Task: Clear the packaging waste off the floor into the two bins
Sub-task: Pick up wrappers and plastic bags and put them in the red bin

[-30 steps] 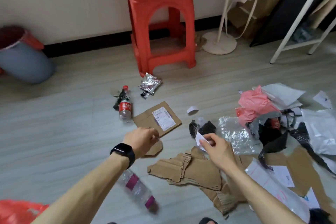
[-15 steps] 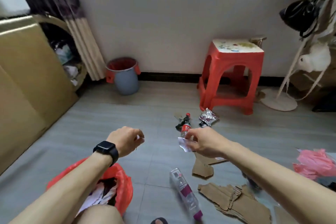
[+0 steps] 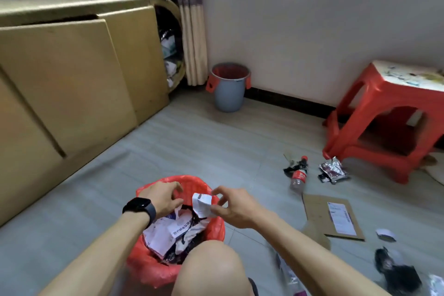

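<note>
One white paper scrap [image 3: 201,204] sat pinched in the right hand [image 3: 230,208] — dark print at its top edge, too blurred to read — long axis roughly upright, just above the red-lined bin [image 3: 146,269]. The left hand [image 3: 162,198] curled over the rim; whether it held anything could not be told. Beyond lay a red-labelled bottle [image 3: 299,176], cap pointing away.

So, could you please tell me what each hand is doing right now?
Left hand: curled over the red-lined bin; a grip cannot be told.
Right hand: pinching a white paper scrap.
</note>
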Demonstrator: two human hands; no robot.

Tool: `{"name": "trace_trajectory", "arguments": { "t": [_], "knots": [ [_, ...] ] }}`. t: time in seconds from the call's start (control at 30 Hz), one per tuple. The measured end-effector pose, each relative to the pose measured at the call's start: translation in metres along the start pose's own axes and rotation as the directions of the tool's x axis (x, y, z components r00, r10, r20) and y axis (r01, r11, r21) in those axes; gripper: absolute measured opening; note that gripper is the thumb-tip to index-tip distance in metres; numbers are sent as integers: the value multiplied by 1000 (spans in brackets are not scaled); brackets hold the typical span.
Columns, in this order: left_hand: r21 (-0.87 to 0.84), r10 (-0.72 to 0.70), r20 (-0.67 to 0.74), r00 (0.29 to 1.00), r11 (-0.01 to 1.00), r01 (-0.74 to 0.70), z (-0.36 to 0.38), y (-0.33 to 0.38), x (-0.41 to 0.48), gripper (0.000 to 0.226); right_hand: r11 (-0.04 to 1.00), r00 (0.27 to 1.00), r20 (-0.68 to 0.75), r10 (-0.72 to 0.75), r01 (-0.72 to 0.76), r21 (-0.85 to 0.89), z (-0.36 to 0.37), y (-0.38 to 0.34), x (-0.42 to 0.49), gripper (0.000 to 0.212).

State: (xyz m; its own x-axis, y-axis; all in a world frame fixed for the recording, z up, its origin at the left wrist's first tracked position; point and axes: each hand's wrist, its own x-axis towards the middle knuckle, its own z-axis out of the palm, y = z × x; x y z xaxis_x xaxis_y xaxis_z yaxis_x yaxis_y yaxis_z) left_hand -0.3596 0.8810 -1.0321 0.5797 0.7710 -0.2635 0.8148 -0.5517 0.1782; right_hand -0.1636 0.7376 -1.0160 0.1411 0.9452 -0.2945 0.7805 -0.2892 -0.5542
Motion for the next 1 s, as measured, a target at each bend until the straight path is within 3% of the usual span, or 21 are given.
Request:
{"name": "trace_trajectory", "arguments": {
  "t": [0.17,0.37,0.5,0.7,1.0],
  "knots": [
    [34,8,31,999,999,-9,-4,7,5,34,999,999,-22,24,-25,-37,-18,14,-15,44],
    [-13,188,25,982,982,-187,-20,94,24,30,968,978,-105,183,-198,-153,-83,76,-64,46],
    [20,355,22,935,935,-355,-32,175,35,30,939,932,-216,289,-321,-127,-125,121,-109,45],
    [139,516,18,856,847,-513,-40,268,59,31,908,849,-337,407,-417,44,-155,186,-151,43],
    [143,487,177,855,847,-512,62,325,177,36,837,836,-163,524,-541,-86,-89,328,-109,53]
  ]
}}
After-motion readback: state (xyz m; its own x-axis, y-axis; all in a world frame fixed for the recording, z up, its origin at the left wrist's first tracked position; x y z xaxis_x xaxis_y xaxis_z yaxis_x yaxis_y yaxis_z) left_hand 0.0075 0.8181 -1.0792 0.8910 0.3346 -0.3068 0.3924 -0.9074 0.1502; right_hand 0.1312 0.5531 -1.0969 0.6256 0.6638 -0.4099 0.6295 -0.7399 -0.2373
